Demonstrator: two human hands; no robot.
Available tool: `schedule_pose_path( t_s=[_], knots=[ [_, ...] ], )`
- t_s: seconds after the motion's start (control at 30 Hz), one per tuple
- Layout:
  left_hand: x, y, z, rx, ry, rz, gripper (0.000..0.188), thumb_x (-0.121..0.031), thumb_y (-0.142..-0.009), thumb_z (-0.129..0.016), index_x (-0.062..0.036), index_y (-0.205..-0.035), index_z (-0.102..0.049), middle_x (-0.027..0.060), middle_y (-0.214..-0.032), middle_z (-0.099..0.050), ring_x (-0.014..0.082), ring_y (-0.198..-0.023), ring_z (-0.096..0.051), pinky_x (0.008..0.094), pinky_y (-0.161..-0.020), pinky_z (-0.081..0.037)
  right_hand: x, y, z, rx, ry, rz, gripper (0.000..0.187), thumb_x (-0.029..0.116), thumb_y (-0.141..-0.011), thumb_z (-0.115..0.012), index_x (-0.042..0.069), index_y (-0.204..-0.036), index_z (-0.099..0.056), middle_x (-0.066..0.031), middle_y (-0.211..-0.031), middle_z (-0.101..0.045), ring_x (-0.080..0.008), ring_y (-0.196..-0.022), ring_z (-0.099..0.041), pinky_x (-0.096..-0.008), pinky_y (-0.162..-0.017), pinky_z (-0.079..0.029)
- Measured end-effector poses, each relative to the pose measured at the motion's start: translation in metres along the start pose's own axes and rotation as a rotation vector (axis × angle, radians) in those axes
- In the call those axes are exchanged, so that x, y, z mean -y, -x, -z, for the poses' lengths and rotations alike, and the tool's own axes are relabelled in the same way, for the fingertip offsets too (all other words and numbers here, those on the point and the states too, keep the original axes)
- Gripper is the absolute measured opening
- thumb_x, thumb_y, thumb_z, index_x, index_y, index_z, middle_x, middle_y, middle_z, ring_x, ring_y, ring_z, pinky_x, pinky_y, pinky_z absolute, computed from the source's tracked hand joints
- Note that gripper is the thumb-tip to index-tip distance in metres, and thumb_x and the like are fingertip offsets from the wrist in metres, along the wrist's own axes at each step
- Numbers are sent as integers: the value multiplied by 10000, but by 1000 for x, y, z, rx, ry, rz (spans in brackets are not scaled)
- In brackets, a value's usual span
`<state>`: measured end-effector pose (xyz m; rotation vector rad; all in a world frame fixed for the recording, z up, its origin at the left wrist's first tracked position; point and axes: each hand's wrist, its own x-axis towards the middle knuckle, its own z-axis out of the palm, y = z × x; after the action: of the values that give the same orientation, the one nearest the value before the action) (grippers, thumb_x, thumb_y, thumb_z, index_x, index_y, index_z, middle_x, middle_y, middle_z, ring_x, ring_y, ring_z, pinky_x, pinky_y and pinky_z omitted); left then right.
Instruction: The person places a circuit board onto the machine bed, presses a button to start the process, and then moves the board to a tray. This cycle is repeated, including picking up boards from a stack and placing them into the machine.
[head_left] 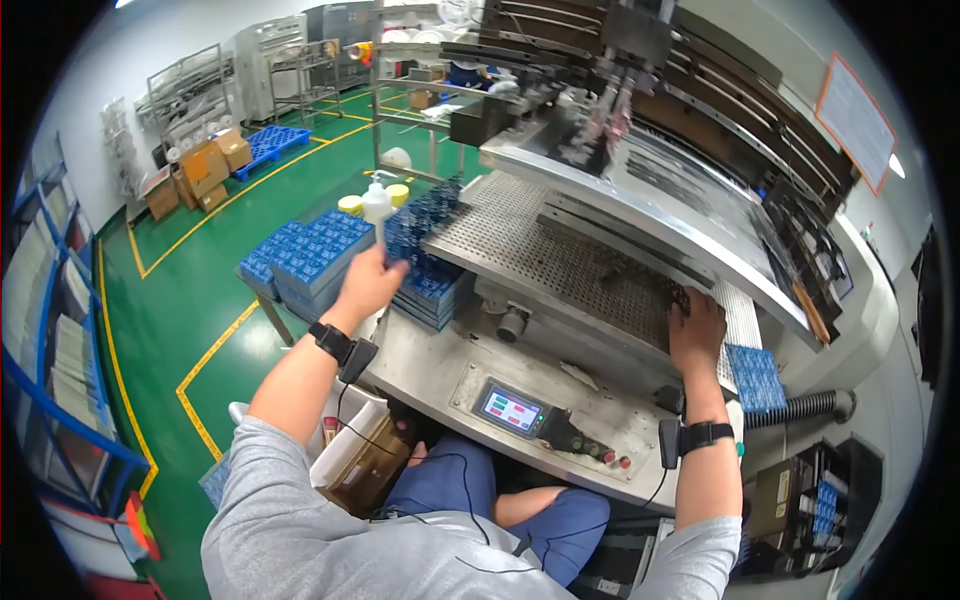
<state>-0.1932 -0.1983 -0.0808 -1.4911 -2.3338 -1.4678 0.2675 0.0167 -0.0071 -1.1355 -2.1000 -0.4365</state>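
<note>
Left hand point(370, 285) reaches out over the left end of the counter point(420, 352), thumb and fingers clenched on the near edge of a blue patterned board point(425, 218). Board tilted up on edge, motion-blurred, just left of a perforated metal plate point(485, 215) and above a short stack of blue boards point(435, 300).

Right hand point(697, 330) at the right part of the plate, palm down, fingers bent over its surface. Something dark shows by the fingertips; too blurred to name, and I cannot tell whether this grip is closed on it or only resting.

Left of the left hand: two taller piles of blue boards point(322, 250), side by side. Behind them, a white pump bottle point(377, 203) between two yellow-lidded jars point(397, 194).

Above the plate, a large metal frame point(560, 172) slants across, a wooden-handled tool point(808, 312) at its right corner. Beside the right wrist, a single blue sheet point(757, 378) lies flat, near a black ribbed hose point(805, 407).

Front of the counter: small lit control screen point(510, 408), round buttons point(608, 456) to its right. Both wrists wear black straps point(705, 435).
</note>
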Motion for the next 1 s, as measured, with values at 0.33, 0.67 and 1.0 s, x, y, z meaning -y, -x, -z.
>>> schedule_pose_path(
  t_s=[0.33, 0.67, 1.0],
  knots=[
    [-22, -73, 24, -342, 1037, 286, 88, -157, -952, -560, -82, -994, -545, 52, -959, -599, 183, -822, -589, 358, -673, -531, -11, -2, 0, 13, 191, -52, 358, 250, -867, -613, 73, -1178, -589, -158, -1065, -625, -347, -1072, -546, -473, -943, -405],
    [-183, -82, -105, 309, 1080, 362, 139, -146, -932, -539, -59, -1037, -566, 93, -942, -601, 245, -796, -614, 364, -654, -549, -10, -5, 3, 87, 135, -184, 479, 278, -858, -622, 31, -1260, -542, -179, -1138, -614, -359, -1109, -539, -486, -966, -404],
    [-259, -82, -204, 614, 875, 234, 236, -196, -949, -579, -39, -1124, -567, 99, -990, -636, 216, -843, -647, 335, -677, -560, -12, -3, 1, 97, 109, -296, 478, 286, -831, -642, 26, -1221, -547, -152, -1131, -612, -333, -1118, -529, -475, -974, -400]
  ],
)
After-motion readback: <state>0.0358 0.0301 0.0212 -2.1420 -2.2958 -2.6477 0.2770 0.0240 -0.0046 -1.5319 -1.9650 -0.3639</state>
